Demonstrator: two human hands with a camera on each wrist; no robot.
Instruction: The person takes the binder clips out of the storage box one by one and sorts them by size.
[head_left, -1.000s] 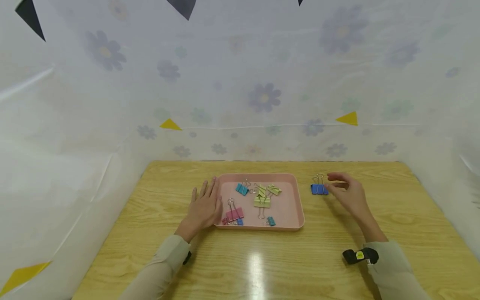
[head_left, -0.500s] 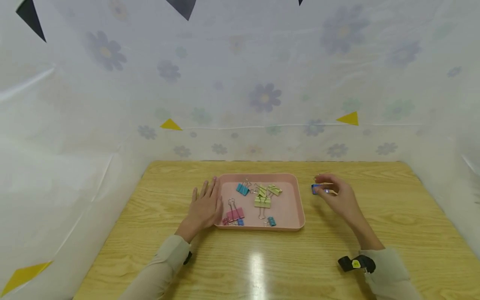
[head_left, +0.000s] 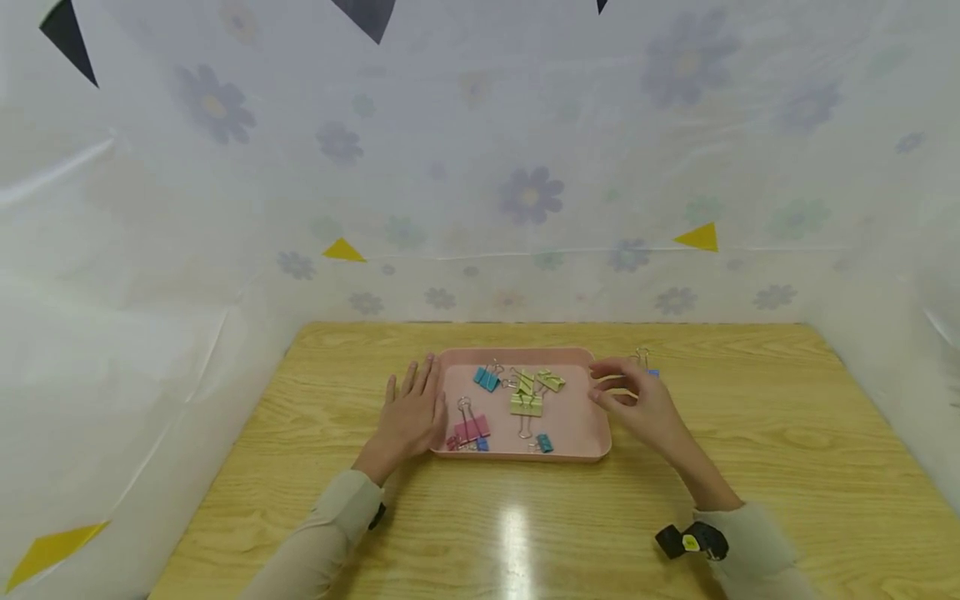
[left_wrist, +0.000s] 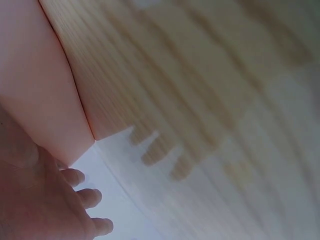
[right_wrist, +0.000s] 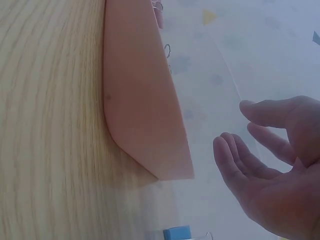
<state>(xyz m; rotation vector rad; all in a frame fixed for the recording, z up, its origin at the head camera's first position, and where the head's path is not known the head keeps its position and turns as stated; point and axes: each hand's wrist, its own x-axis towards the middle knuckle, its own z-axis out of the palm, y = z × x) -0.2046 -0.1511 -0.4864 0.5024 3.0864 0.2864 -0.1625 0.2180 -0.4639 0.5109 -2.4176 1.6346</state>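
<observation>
My left hand [head_left: 407, 419] lies with straight fingers along the left side of a pink tray [head_left: 577, 437]. Over the tray's right rim hovers my right hand [head_left: 637, 407], thumb and fingers apart with nothing between them, as the right wrist view also shows. Behind that hand a blue binder clip [head_left: 653, 372] stands on the table, mostly hidden in the head view. Inside the tray are a teal clip [head_left: 486, 379], a large pink clip [head_left: 472, 429], a yellow-green clip [head_left: 527, 405] with others by it, and a small teal clip [head_left: 543, 442].
The wooden table [head_left: 360, 342] is enclosed by a white flowered sheet [head_left: 450, 167] at the back and sides. A small blue clip [head_left: 482, 445] lies near the tray's front left corner.
My right hand has moved left from beside the blue binder clip, passing in front of it, to the tray's right rim. The left hand and the clips in the tray stay put.
</observation>
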